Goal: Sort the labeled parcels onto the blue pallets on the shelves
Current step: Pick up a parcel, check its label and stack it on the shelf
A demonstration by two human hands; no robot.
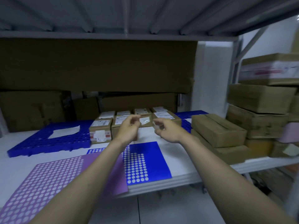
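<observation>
Both hands hover above the labeled parcels (129, 122) on the shelf (178, 172). The left hand (128, 129) is loosely curled and empty; the right hand (163, 129) pinches something small, unclear what.

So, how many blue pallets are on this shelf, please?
2: a left blue pallet and a right blue pallet mostly hidden behind the parcels; more may be hidden.

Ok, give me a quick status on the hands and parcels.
Left hand and right hand raised, loosely curled, apparently empty. Labeled parcels grouped on shelf. Nothing blocking.
</observation>
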